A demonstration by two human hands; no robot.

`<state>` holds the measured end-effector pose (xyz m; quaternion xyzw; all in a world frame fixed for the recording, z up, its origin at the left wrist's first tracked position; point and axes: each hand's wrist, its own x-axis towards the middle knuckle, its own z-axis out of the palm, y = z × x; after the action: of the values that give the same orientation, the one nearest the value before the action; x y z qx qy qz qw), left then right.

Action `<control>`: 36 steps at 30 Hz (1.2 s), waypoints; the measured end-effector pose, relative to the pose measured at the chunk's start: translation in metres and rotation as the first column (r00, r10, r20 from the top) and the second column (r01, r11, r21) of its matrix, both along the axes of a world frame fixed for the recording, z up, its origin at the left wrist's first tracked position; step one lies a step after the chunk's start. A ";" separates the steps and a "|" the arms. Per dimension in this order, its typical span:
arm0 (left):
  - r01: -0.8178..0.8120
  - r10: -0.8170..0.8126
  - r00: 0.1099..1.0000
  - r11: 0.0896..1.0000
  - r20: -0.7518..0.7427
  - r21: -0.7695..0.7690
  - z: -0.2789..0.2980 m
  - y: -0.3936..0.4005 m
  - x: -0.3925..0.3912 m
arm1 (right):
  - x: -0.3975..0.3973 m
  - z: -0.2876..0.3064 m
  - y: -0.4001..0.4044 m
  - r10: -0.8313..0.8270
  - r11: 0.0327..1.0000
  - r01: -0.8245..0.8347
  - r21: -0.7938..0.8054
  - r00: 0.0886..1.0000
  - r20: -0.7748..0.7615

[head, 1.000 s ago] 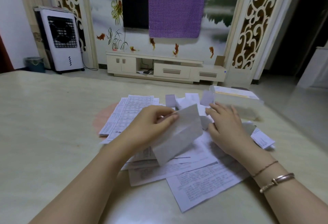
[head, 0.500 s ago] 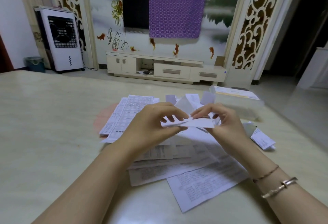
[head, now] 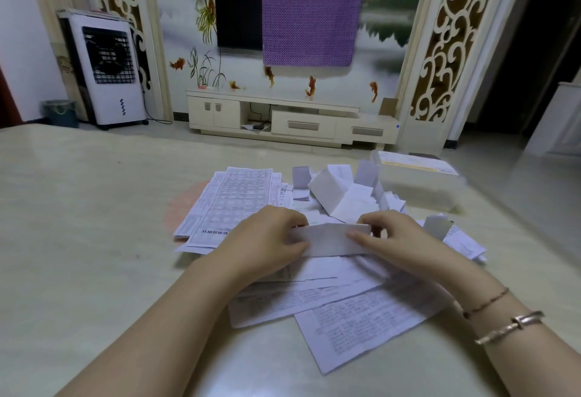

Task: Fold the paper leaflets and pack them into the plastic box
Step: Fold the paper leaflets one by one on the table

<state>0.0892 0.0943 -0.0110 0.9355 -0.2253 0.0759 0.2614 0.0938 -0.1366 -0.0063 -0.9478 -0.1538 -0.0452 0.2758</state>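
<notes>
Both hands at centre of view, over the paper pile on the bench (head: 78,224). Left hand (head: 267,246) pinches the left end of a folded leaflet (head: 327,239); thumb beneath, fingers curled over the top edge. Right hand (head: 399,239) pinches the right end, thumb lying flat across the near face, fingers curled behind. Both grips closed tight on the paper. Leaflet held as a narrow horizontal strip, just above the loose sheets.

Loose printed sheets (head: 355,324) spread under and in front of the hands, toward 6 o'clock, overlapping. A stack of flat leaflets (head: 239,195) at 11 o'clock from the hands, print side up. Folded leaflets (head: 333,189) heaped at 12 to 1 o'clock, some standing tent-like. More small folded pieces (head: 437,227) at 3 o'clock, just beside the right hand.

Plastic box (head: 418,189) at 1 o'clock, clear, near the far bench edge, touching the folded heap. A printed sheet lies across its top; contents cannot be made out.

Two bracelets (head: 509,324) on the right wrist.
</notes>
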 end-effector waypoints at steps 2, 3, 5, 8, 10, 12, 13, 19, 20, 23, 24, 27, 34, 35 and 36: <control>-0.029 0.029 0.999 1.000 -0.040 -0.008 -0.002 0.000 0.001 | 0.001 -0.004 0.002 -0.048 0.998 0.050 -0.039 0.997 0.052; -0.032 0.032 0.998 0.999 -0.046 0.000 -0.003 0.000 0.001 | 0.002 -0.006 0.003 -0.064 0.995 0.068 -0.071 0.996 0.058; -0.024 0.024 1.000 1.000 0.010 0.018 -0.005 0.000 0.004 | 0.001 -0.007 0.006 -0.082 0.985 0.093 -0.148 0.994 0.077; 0.015 -0.018 0.998 0.999 0.065 0.051 -0.006 0.001 0.006 | 0.001 -0.006 0.006 -0.060 0.977 0.093 -0.190 0.983 0.174; 0.047 -0.051 0.998 0.996 0.046 0.078 -0.006 0.001 0.005 | -0.002 -0.003 0.006 0.028 0.987 0.001 -0.160 0.984 0.178; 0.078 -0.078 0.997 0.994 -0.003 0.077 -0.005 0.001 0.004 | -0.008 0.000 0.007 0.120 0.988 -0.110 -0.112 0.988 0.093; 0.082 -0.082 0.997 0.994 -0.007 0.068 -0.005 0.002 0.003 | -0.011 0.000 0.008 0.147 0.985 -0.141 -0.104 0.988 0.053; 0.041 -0.047 0.983 0.998 0.178 0.037 -0.002 0.001 0.004 | -0.011 0.001 0.010 0.171 0.965 -0.133 -0.227 0.973 0.157; 0.016 -0.023 0.972 0.999 0.234 0.036 -0.001 0.001 0.005 | -0.010 0.001 0.011 0.163 0.972 -0.125 -0.198 0.969 0.186; -0.061 0.073 0.953 0.997 0.295 -0.052 0.000 0.001 0.006 | -0.010 0.000 0.012 0.121 0.992 -0.123 -0.006 0.971 0.204; -0.066 0.089 0.955 0.994 0.282 -0.090 0.000 0.001 0.007 | -0.011 0.001 0.014 0.124 0.989 -0.136 0.051 0.972 0.200; 0.014 0.025 0.989 0.967 0.149 -0.254 0.000 -0.001 0.004 | -0.013 0.003 0.020 0.138 0.978 -0.162 0.128 0.975 0.176; 0.114 -0.140 0.990 0.858 -0.015 -0.501 -0.001 -0.018 -0.003 | -0.005 0.000 0.024 0.034 0.939 -0.116 0.324 0.968 0.249; 0.107 -0.138 0.990 0.843 -0.019 -0.527 0.000 -0.018 -0.003 | -0.004 -0.001 0.023 0.005 0.938 -0.094 0.334 0.966 0.259; 0.097 -0.134 0.991 0.828 -0.027 -0.552 0.001 -0.018 -0.004 | -0.004 0.000 0.023 -0.004 0.936 -0.084 0.341 0.968 0.252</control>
<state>0.0857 0.0761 -0.0103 0.8077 -0.2415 0.0912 0.5300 0.0900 -0.1139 -0.0067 -0.8674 -0.1960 -0.1843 0.4186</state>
